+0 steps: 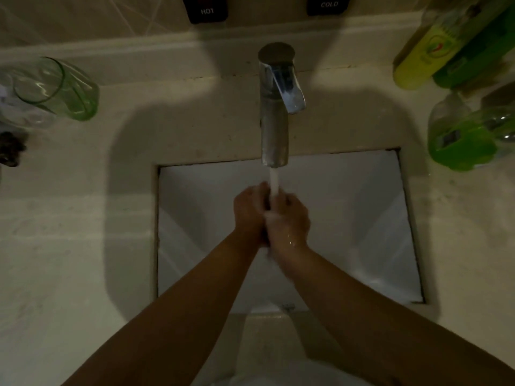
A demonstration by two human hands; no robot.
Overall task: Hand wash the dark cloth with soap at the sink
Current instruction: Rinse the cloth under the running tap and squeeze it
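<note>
My left hand (248, 213) and my right hand (289, 221) are pressed together over the white sink basin (362, 204), right under the chrome faucet (274, 107). A thin stream of water (274, 181) runs onto them. Only a narrow dark strip of the dark cloth (266, 204) shows between the palms; the rest is hidden inside both closed hands. My right hand looks wet and slightly blurred. No soap is visible on the hands.
A green-tinted glass (55, 87) lies on the counter at the left, with a small dark object (9, 149) below it. A yellow-green bottle (426, 51) and a bottle of green liquid (462, 135) stand at the right. HOT (207, 9) and COLD (328, 5) controls sit on the wall.
</note>
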